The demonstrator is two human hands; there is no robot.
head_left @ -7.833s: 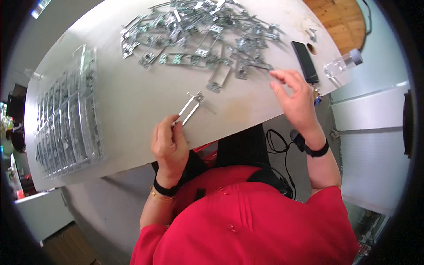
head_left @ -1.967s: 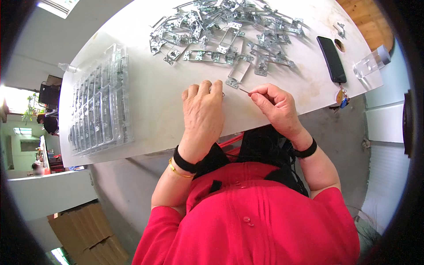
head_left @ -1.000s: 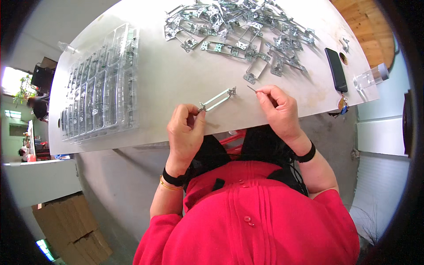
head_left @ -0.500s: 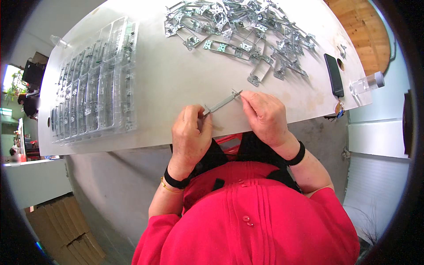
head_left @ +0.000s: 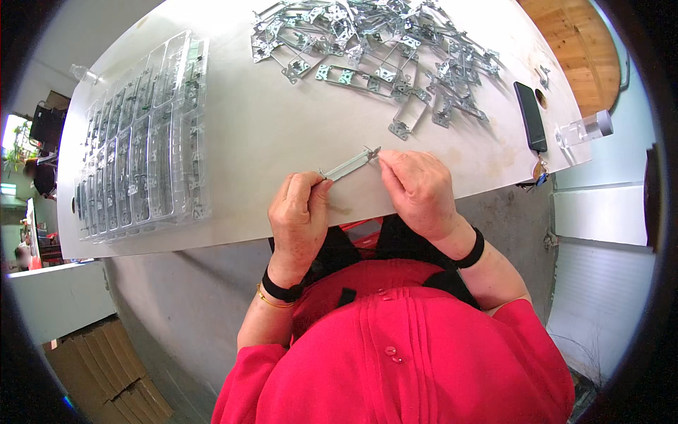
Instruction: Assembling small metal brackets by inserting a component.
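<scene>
Between my hands, over the table's near edge, is a slim metal bracket (head_left: 347,167) with a long bar and small plates at its ends. My left hand (head_left: 299,212) pinches its lower left end between thumb and fingers, which hide part of that end. At the upper right end, my right hand (head_left: 421,189) is closed with thumb and fingertips on the bracket. A heap of similar metal brackets (head_left: 353,35) lies farther off on the white table (head_left: 261,141). One bracket (head_left: 409,116) at the heap's near side is closest to my right hand.
To the left stand clear plastic trays (head_left: 164,166) with metal parts in their compartments. A black phone (head_left: 530,116), a clear bottle (head_left: 585,130) and keys (head_left: 539,172) lie at the right edge. A small clear container (head_left: 83,73) is at the far left.
The bracket has turned a little in my hands, so more of its flat bar shows. Both hands have shifted slightly to the left; the view has moved a little too.
</scene>
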